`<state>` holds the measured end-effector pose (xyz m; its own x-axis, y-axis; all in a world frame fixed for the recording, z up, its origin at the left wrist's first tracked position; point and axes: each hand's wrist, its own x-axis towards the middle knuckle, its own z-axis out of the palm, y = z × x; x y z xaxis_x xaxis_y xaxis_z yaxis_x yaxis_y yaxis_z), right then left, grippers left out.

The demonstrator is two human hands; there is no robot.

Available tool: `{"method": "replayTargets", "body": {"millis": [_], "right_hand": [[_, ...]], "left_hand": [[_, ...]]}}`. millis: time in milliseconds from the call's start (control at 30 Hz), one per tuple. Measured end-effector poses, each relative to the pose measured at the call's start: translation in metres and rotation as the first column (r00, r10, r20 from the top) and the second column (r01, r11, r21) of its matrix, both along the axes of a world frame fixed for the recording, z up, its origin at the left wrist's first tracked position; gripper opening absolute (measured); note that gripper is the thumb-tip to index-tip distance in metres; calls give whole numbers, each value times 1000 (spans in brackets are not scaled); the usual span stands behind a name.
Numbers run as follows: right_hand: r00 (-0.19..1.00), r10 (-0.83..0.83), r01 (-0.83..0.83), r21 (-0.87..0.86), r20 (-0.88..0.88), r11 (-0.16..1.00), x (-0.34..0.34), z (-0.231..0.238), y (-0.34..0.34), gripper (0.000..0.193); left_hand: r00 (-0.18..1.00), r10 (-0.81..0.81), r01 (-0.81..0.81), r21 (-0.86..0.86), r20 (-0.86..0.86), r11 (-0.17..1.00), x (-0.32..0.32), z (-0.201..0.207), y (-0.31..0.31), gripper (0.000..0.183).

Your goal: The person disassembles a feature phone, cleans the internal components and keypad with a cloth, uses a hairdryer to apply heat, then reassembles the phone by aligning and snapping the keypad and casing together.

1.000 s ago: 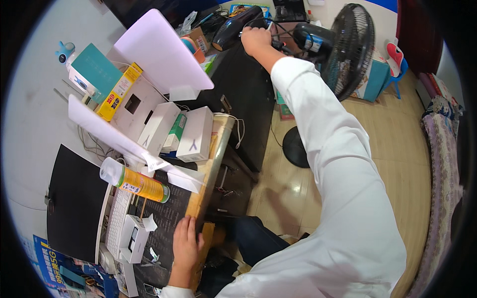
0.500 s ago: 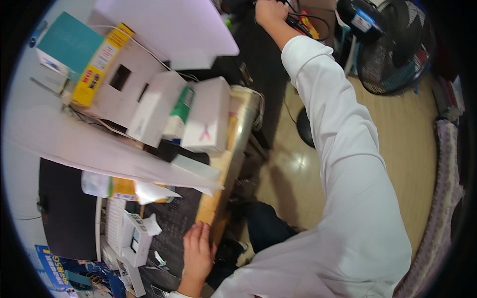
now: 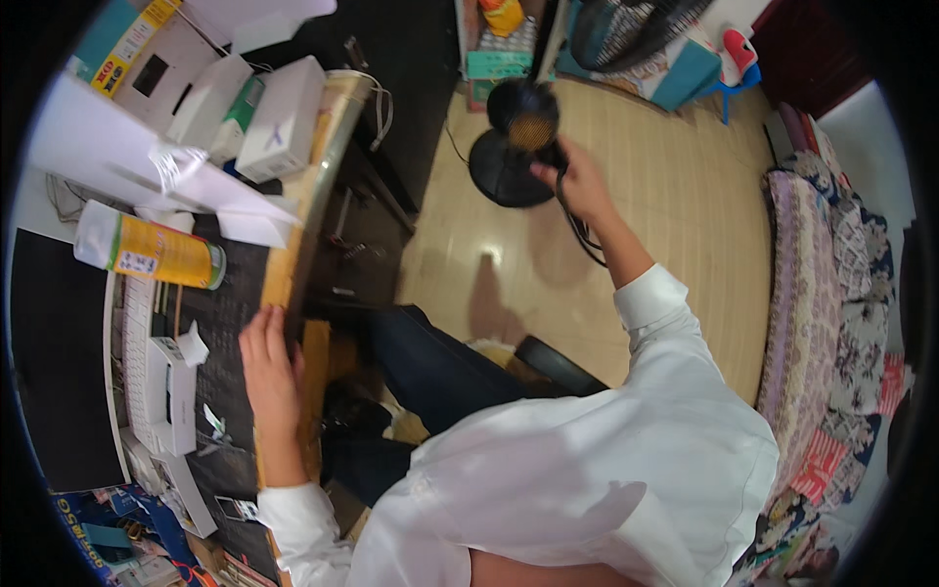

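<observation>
Head view: right hand [image 3: 577, 181], upper centre of the frame, is closed around a black hair dryer [image 3: 528, 112] held out over the floor, arm stretched forward. Its cord [image 3: 577, 230] dangles below the wrist and could snag. Left hand [image 3: 269, 367] lies open, flat on the desk edge [image 3: 279, 264] at lower left, near a yellow spray can [image 3: 147, 249].
</observation>
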<state>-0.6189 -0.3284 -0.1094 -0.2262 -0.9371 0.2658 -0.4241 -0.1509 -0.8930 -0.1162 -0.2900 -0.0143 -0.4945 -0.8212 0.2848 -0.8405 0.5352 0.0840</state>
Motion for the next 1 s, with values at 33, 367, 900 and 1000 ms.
{"method": "replayTargets", "body": {"millis": [33, 367, 900, 1000], "right_hand": [[975, -82, 76, -40, -205, 996, 7, -22, 29, 54], [520, 77, -7, 86, -850, 996, 12, -201, 130, 27], [332, 437, -202, 389, -836, 899, 61, -428, -66, 19], [521, 379, 38, 465, -765, 885, 95, -475, -84, 22]], "left_hand": [[1000, -3, 3, -20, -4, 1000, 0, -1, 0, 66], [999, 11, -7, -91, 44, 996, -3, -5, 3, 67], [945, 185, -191, -2, 268, 981, 6, 0, 15, 76], [928, 125, -110, -63, 350, 992, 4, 6, 18, 62]]}}
